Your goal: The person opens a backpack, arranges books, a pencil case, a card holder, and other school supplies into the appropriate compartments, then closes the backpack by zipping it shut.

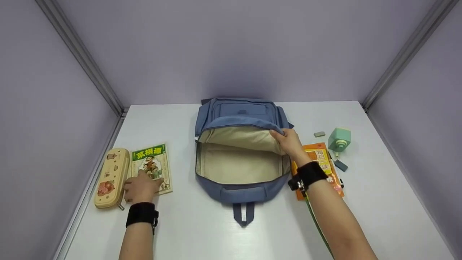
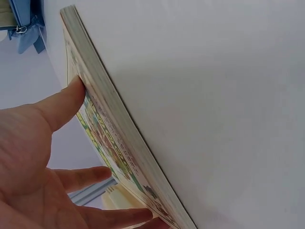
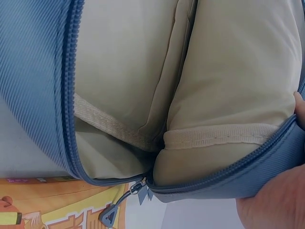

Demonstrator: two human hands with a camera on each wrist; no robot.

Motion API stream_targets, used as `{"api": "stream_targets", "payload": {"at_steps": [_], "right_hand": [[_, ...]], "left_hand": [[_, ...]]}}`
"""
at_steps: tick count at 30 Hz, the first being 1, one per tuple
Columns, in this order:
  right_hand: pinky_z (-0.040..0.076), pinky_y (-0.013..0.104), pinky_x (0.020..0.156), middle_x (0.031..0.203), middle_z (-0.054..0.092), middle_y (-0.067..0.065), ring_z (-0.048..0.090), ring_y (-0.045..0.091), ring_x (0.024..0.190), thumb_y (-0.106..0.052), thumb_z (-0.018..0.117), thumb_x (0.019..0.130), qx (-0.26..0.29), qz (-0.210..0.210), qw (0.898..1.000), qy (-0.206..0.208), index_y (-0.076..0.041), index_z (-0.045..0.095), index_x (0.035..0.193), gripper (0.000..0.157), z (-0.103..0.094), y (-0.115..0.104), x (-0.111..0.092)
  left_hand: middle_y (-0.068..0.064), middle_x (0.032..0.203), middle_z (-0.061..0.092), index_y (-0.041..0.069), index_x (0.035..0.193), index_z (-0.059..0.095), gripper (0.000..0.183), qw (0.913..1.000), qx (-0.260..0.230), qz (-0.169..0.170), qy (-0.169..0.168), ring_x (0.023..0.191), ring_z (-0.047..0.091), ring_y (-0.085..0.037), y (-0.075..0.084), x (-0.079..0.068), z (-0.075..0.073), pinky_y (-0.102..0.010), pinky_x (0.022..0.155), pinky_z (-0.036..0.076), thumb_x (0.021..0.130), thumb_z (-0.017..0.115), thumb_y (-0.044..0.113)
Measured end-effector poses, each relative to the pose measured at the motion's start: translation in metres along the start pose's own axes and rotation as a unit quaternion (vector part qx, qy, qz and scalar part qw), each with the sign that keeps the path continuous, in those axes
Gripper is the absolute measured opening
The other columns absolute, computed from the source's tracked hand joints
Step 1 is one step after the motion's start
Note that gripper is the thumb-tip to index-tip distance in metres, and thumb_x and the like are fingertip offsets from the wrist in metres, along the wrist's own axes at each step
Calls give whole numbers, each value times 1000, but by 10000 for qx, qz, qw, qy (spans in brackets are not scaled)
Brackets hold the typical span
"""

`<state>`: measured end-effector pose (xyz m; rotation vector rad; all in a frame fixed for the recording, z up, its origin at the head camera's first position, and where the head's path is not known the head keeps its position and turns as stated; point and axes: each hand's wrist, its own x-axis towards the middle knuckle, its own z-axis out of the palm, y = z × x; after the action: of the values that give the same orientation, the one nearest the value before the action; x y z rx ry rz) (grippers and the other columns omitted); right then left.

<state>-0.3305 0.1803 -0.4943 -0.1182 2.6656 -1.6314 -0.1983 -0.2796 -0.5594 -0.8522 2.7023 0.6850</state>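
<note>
A blue backpack lies unzipped in the middle of the white table, its beige lining showing inside. My right hand pinches the right edge of its raised front panel, thumb on the lining side. In the right wrist view, the zipper pull hangs at the corner of the opening. On the left, my left hand rests over the lower part of a comic book with a green title band. The left wrist view shows the thumb and spread fingers touching the book's cover.
A cream pencil case lies left of the book. Right of the backpack, an orange book is partly under my right forearm. Near it are a green box-shaped bottle, a small grey-green block and a dark block. Walls enclose the table.
</note>
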Motion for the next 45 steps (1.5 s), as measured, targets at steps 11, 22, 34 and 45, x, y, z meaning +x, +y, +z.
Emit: {"api": "stream_targets", "payload": {"at_steps": [11, 22, 34, 45], "right_hand": [[29, 23, 47, 51, 37, -10, 35, 8, 47, -32, 66, 96, -150, -120, 9998, 45, -15, 44, 60, 45, 0, -1, 1], [29, 23, 46, 50, 40, -7, 38, 9, 46, -30, 65, 96, 36, -189, 9998, 81, -14, 44, 59, 46, 1, 1, -1], [30, 24, 46, 51, 41, -6, 38, 10, 46, -31, 65, 97, 84, -258, 9996, 36, -13, 45, 62, 44, 2, 3, -1], [32, 24, 46, 50, 41, -8, 39, 8, 45, -32, 66, 96, 86, -268, 9996, 22, -14, 45, 60, 45, 4, 3, 1]], "left_hand": [[-50, 128, 32, -8, 145, 31, 63, 9976, -119, 239, 636, 116, 34, -66, -6, 5, -6, -73, 87, 35, 93, 61, 11], [-41, 106, 52, -18, 120, 49, 35, 9839, -527, 534, 1625, 95, 55, -54, 4, 2, -14, -60, 76, 45, 87, 53, -6], [-30, 103, 65, 6, 147, 37, 44, 9794, -768, 1029, 1558, 70, 61, -45, 22, -16, -27, -48, 48, 41, 102, 36, 4], [-36, 131, 47, -10, 150, 16, 51, 9426, -2948, 1157, 1059, 114, 51, -45, 40, -17, -40, -54, 86, 43, 101, 28, -2]]}}
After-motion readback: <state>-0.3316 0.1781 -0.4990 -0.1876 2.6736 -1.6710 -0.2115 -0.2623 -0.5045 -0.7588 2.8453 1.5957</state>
